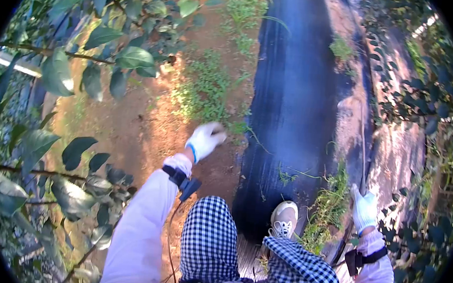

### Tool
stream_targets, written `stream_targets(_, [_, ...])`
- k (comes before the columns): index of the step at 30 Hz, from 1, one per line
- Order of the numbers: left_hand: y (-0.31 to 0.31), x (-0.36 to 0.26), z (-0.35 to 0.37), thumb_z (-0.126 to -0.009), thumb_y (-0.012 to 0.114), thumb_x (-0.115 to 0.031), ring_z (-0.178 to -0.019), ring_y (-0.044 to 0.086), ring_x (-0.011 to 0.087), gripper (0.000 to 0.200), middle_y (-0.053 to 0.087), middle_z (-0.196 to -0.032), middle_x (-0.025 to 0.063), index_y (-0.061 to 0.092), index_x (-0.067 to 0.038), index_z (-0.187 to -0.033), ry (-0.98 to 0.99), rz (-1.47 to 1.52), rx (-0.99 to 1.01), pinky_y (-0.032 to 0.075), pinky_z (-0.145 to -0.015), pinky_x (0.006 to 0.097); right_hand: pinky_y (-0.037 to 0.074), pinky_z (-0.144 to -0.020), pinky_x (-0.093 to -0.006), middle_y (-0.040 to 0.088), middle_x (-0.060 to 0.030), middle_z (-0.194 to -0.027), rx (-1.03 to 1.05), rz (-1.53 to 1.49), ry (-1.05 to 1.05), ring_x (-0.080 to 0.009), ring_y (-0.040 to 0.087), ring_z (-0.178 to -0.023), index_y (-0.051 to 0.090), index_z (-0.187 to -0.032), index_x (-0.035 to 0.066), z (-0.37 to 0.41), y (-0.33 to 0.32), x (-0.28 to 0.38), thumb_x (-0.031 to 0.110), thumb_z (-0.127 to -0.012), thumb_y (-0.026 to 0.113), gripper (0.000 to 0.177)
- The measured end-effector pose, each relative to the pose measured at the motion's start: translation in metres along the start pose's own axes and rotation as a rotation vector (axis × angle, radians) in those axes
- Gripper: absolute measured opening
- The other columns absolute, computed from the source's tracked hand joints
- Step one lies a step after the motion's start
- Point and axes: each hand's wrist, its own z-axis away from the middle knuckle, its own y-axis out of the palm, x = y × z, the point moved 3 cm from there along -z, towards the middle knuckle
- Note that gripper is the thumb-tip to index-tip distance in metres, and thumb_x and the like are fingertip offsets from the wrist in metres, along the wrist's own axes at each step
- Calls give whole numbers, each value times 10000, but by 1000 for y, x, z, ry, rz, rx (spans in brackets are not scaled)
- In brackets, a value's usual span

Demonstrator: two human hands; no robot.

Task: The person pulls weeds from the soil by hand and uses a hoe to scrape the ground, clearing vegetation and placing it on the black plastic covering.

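My left hand (206,141), in a white glove with a blue cuff edge, hovers over bare soil near low green weeds (204,89). Its fingers are slightly blurred, loosely curled and apart, with nothing visible between them. On the right, my right hand (365,210), also white-gloved, is closed round the near end of a long thin rod (363,147). The rod runs forward along the sheet's edge and bends at its far end; its exact kind is unclear. Grass (329,208) grows just left of this hand.
A black ground sheet (294,93) runs straight ahead, with loose weed stems on it. My shoe (284,219) stands on its near end. Leafy branches (94,62) reach in from the left, and more foliage (437,99) lines the right. A cable (170,238) hangs by my left arm.
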Motion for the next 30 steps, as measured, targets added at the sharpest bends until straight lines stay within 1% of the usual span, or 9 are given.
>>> stream_targets(5, [-75, -160, -14, -905, 605, -203, -590, 543, 70, 205, 573, -723, -17, 605, -18, -994, -7, 348, -172, 450, -530, 224, 363, -451, -285, 518, -3, -529, 75, -338, -134, -98, 474, -468, 570, -645, 66, -75, 36, 52, 403, -872, 657, 415])
stream_targets(8, [-74, -263, -27, -917, 595, -270, -599, 542, 83, 312, 564, -758, -1, 585, 1, -1072, 37, 245, -193, 466, -551, 224, 367, -447, -276, 517, -3, -534, 64, -268, -159, -95, 480, -466, 567, -652, 68, -105, 36, 105, 429, -866, 660, 430])
stream_targets(12, [-18, -324, -77, -891, 615, -333, -709, 641, 159, 493, 628, -1037, 137, 528, 21, -1223, 43, 126, 259, 531, -640, 277, 378, -464, -275, 538, -10, -564, 147, -435, -139, -95, 497, -489, 588, -678, 54, -171, 67, 127, 444, -869, 652, 439])
stream_targets(15, [-4, -287, -108, -855, 650, -361, -736, 657, 197, 582, 588, -1183, 180, 490, -1, -1285, -197, -201, 311, 540, -654, 287, 397, -503, -285, 542, -6, -570, 171, -396, -171, -101, 516, -524, 595, -693, 46, -207, 90, 139, 437, -877, 642, 434])
stream_targets(17, [-2, -197, -115, -863, 635, -365, -748, 660, 185, 546, 616, -1140, 180, 516, -8, -1260, -109, -166, 52, 537, -637, 299, 411, -542, -320, 559, -39, -576, 187, -378, -183, -138, 542, -545, 599, -689, 21, -224, 118, 142, 437, -892, 606, 463])
stream_targets(19, [6, -124, -88, -867, 618, -358, -815, 657, 205, 484, 648, -1064, 174, 552, -43, -1229, -472, -130, 52, 535, -701, 341, 414, -550, -338, 568, -61, -580, 180, -306, -210, -162, 554, -548, 601, -685, 10, -240, 148, 143, 437, -897, 589, 477])
stream_targets(21, [28, -42, -58, -856, 617, -338, -896, 651, 284, 428, 666, -973, 183, 580, -84, -1199, -523, -280, 99, 516, -802, 382, 422, -566, -370, 582, -96, -589, 173, -281, -209, -216, 571, -558, 616, -699, -4, -249, 169, 147, 446, -896, 571, 493])
stream_targets(26, [75, 61, -12, -787, 658, -276, -1091, 551, 395, 443, 587, -1152, 222, 579, -84, -1178, -566, -469, 83, 450, -934, 421, 481, -665, -414, 661, -176, -726, 72, 85, -182, -333, 653, -714, 684, -820, 27, -252, 210, 157, 485, -891, 535, 487])
stream_targets(30, [84, 51, -54, -773, 668, -212, -1017, 557, 397, 327, 567, -1116, 194, 607, -79, -1066, -186, -436, -378, 457, -890, 432, 501, -701, -426, 677, -196, -789, 18, 163, -169, -362, 665, -770, 699, -859, 42, -245, 219, 167, 504, -882, 530, 493])
